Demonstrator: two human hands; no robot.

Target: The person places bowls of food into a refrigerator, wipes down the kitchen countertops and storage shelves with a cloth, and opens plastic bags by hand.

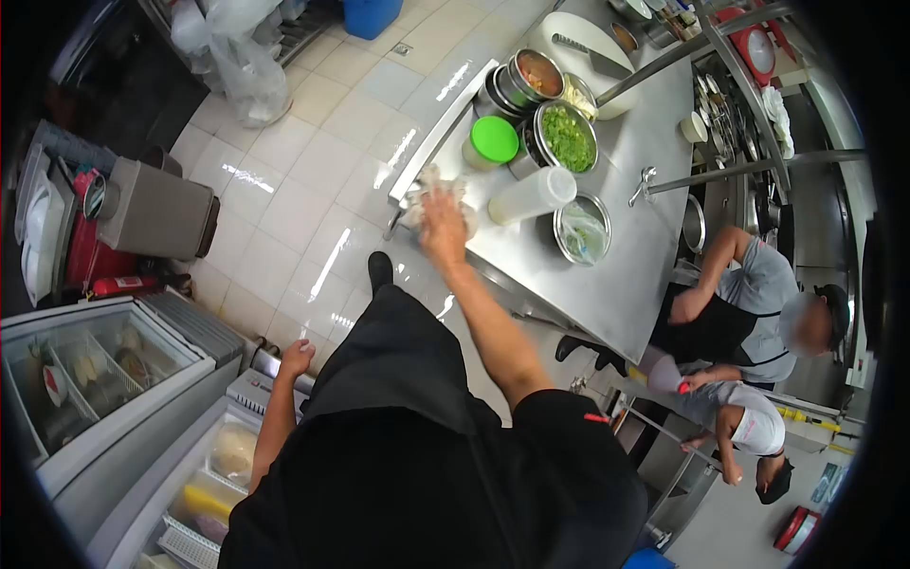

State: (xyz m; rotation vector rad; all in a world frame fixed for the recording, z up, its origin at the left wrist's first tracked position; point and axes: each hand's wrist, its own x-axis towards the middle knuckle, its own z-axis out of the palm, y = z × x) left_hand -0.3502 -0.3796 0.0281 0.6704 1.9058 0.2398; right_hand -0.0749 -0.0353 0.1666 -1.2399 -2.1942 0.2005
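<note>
My right hand (442, 220) presses on a crumpled whitish cloth (419, 201) at the near left corner of the steel counter (621, 232), its fingers over the cloth. Right beside it are a container with a green lid (494, 139) and a pale plastic bottle (536, 195) that leans over. Low at the left, my left hand (297, 357) hangs near the freezers, away from the counter. Its fingers are curled, and whether they hold anything is too small to tell.
A bowl of chopped greens (569, 137), a pot of red food (538, 74), a knife (592, 55) on a white board and a bowl with a plastic bag (581, 230) stand on the counter. Two people (758, 303) are at the right. Open-topped freezers (123, 379) line the lower left.
</note>
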